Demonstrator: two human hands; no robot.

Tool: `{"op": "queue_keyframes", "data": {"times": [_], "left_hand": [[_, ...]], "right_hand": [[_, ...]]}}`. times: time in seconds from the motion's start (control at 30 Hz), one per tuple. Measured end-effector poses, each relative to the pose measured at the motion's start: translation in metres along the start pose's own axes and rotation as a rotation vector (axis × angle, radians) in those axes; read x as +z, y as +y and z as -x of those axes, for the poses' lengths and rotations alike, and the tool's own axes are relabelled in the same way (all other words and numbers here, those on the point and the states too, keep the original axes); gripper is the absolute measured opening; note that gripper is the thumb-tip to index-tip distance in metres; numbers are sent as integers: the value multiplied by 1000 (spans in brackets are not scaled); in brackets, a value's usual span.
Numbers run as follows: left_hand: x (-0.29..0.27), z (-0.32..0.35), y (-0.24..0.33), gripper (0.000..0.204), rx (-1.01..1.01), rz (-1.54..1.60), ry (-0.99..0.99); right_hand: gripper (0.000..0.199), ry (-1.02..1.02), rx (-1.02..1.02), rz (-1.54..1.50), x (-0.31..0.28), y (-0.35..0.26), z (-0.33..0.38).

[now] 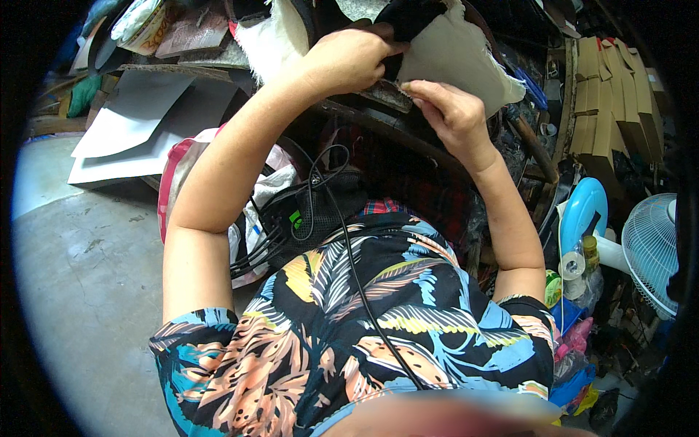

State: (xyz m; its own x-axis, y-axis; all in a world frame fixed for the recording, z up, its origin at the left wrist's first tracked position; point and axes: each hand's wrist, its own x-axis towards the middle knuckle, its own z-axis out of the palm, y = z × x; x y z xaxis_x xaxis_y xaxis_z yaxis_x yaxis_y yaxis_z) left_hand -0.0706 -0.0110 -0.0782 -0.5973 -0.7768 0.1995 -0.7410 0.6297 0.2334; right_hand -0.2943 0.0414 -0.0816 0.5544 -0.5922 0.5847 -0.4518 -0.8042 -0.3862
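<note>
At the top middle, my left hand (353, 58) is curled, its fingertips against a dark piece of material (415, 25). What it grips is mostly hidden behind the knuckles. My right hand (451, 113) is lower and to the right, thumb and forefinger pinched at the frayed end of a worn, grey-brown block or edge (389, 95). Anything between those fingertips is too small to name. White cloth with ragged edges (462, 58) lies beside the dark material on the right. Another frayed white cloth (273, 40) shows behind my left forearm.
White sheets (131, 116) lean at the left, near a pink-edged bag (175, 167). Black cables (313, 182) hang over a dark mesh bag before my body. At the right stand a blue-and-white fan (648, 247) and stacked flat cardboard (604, 102).
</note>
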Motion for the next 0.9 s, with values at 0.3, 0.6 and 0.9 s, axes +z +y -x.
{"op": "queue_keyframes", "data": {"times": [0.3, 0.6, 0.9], "left_hand": [[1, -15, 7, 38, -223, 270, 77], [4, -9, 6, 51, -178, 263, 102], [4, 0, 7, 36, -25, 97, 116]], "right_hand": [[28, -109, -195, 210, -9, -20, -13], [35, -247, 237, 278, -30, 8, -10], [29, -101, 133, 422, -35, 24, -1]]}}
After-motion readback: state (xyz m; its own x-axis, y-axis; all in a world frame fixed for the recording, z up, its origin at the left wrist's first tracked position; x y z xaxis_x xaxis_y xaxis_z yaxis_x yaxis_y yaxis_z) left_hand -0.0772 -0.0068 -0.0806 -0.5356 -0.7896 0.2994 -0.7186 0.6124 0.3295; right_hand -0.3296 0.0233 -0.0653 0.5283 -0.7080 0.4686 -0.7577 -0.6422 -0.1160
